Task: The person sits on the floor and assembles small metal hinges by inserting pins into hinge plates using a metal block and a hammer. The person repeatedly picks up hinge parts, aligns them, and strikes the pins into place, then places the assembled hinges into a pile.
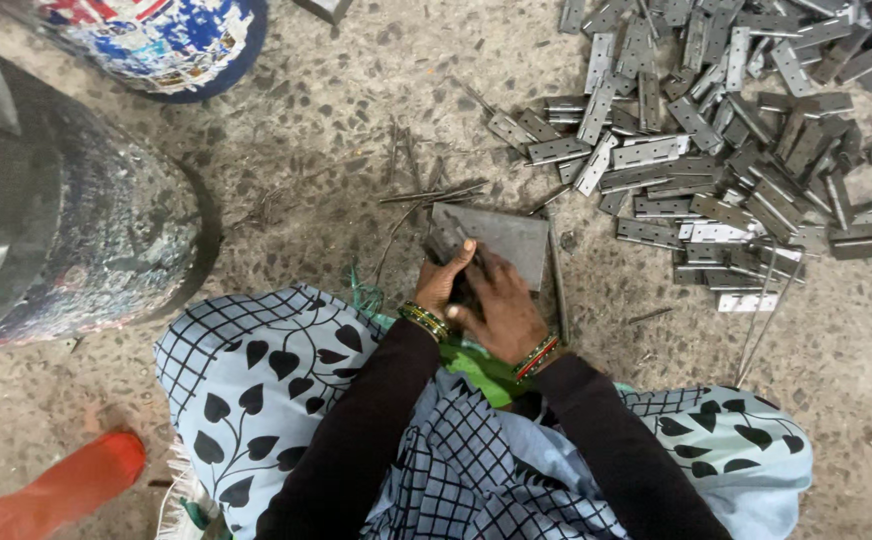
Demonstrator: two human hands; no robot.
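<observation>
While both hands press together at the near edge of a flat grey rectangular metal plate (pixel 496 240) lying on the speckled concrete floor (pixel 296 160), I see them closed around something small and dark that I cannot make out. The left hand (pixel 444 282) curls in with its thumb up against the plate; the right hand (pixel 501 305) lies over it, fingers folded down. Each wrist wears bangles. A thin metal rod (pixel 557 280) lies just beside the plate's right edge, and a few loose thin wire pins (pixel 434 193) lie just beyond its far edge. Further out to the right spreads a big heap of grey metal butt hinges (pixel 726 130). On the left stands a dark round drum (pixel 56 220), with a painted blue-and-white round container (pixel 161 40) beyond it.
</observation>
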